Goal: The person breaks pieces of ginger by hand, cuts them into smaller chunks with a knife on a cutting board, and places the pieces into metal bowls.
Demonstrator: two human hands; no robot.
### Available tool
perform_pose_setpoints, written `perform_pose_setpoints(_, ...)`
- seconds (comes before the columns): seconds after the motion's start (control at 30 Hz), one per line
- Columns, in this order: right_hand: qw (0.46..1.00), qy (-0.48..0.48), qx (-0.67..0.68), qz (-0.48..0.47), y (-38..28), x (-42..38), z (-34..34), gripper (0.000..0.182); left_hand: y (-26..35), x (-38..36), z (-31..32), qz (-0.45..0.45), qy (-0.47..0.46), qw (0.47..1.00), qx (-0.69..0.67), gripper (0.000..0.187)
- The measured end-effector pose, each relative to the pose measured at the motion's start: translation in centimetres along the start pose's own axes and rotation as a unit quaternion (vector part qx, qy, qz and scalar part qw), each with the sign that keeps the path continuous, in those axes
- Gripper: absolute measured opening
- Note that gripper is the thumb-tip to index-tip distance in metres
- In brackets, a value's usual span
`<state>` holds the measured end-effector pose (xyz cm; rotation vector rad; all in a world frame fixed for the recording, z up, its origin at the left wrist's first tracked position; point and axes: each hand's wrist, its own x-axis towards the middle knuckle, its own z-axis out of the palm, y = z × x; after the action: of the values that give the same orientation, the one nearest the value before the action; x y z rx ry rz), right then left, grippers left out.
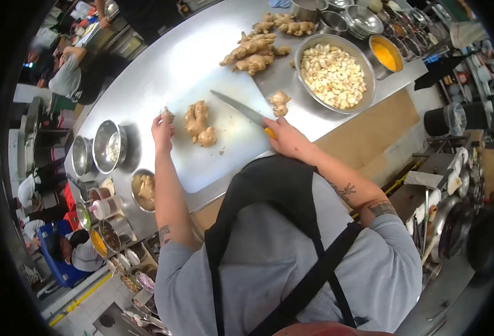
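My right hand (287, 138) is closed round the yellow handle of a knife (240, 107), whose long blade points away to the left over the white cutting board (219, 173). At the board's left edge my left hand (163, 134) pinches a small ginger piece (167, 115). Between the two hands a knobbly ginger root (196, 124) lies on the board, with small dark scraps below it. A smaller ginger piece (280, 103) rests just right of the board, beyond my right hand. More ginger roots (252, 53) are piled at the board's far edge.
A large steel bowl of peeled garlic cloves (336, 75) and a pot of orange contents (385, 53) stand at the right. Steel bowls (109, 147) sit at the left, and a smaller bowl (144, 190) holding ginger is nearer. Other people are in the background at the left.
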<state>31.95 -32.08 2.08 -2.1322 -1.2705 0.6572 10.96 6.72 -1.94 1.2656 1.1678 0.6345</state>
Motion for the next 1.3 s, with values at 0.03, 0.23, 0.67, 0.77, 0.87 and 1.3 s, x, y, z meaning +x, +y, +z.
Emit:
perform_pose_setpoints(0.03, 1.0, -0.001, 0.001, 0.003, 0.2, 0.0, 0.2, 0.058, 0.0, 0.2, -0.5, 0.003, 0.008, 1.0, 0.01, 0.045)
perform_pose_setpoints(0.23, 1.0, -0.005, 0.021, 0.015, 0.1, -0.3, 0.0, 0.043, 0.9, 0.9, -4.2, -0.021, 0.058, 0.995, 0.076, 0.042)
perform_pose_setpoints(0.67, 1.0, 0.0, -0.006, 0.017, 1.2, -0.7, -0.3, 0.04, 0.8, 4.3, -4.5, 0.102, 0.044, 0.871, 0.479, 0.043)
perform_pose_setpoints(0.77, 1.0, -0.008, -0.016, 0.017, 1.9, -1.6, -0.9, 0.04, 3.2, 3.5, -2.2, 0.084, 0.044, 0.837, 0.539, 0.051)
perform_pose_setpoints(0.87, 1.0, -0.007, 0.006, 0.008, 1.8, -2.4, -1.4, 0.04, 6.7, 0.5, 2.6, 0.109, 0.091, 0.756, 0.639, 0.058)
perform_pose_setpoints(1.3, 0.999, -0.013, 0.003, 0.031, 1.7, -3.0, -0.8, 0.037, 1.9, -10.1, 31.8, 0.343, -0.43, 0.639, 0.538, 0.073)
